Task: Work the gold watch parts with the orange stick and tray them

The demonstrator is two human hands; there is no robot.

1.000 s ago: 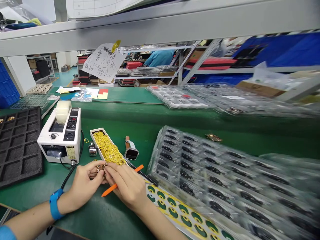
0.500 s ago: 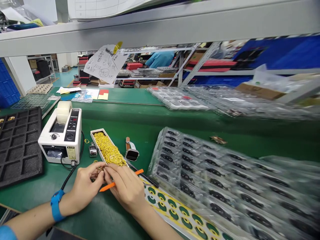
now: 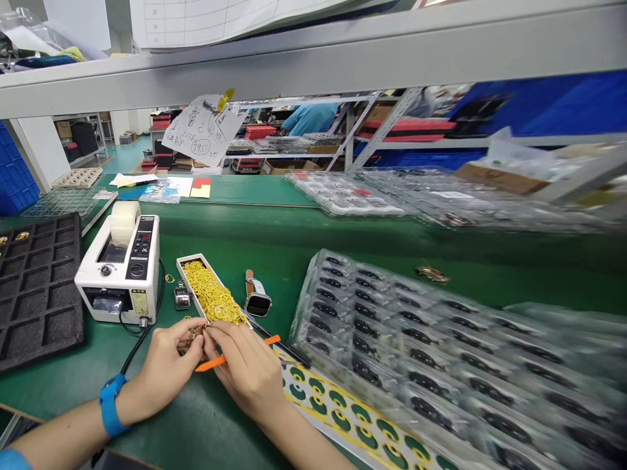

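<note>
My left hand (image 3: 164,369) is closed around a small gold-coloured metal part (image 3: 186,341), mostly hidden by the fingers. Against it, the fingertips of my right hand (image 3: 255,372) pinch at its edge. An orange pointed stick (image 3: 211,364) also lies in my right hand, slanting out between the fingers. Just beyond the hands stands a narrow white box (image 3: 190,257) full of yellow rings (image 3: 208,290). A small metal tally counter (image 3: 181,297) is left of the box, and a watch (image 3: 257,303) rests to its right.
At left are a white tape dispenser (image 3: 120,267) with a cable and a black compartment tray (image 3: 44,287). Clear plastic trays (image 3: 372,313) of dark parts fill the right side. A sticker sheet (image 3: 343,418) lies under my right forearm. A shelf beam (image 3: 294,62) crosses overhead.
The view has tilted up very slightly. Both hands keep the same hold on the metal part, with hardly any visible movement.
</note>
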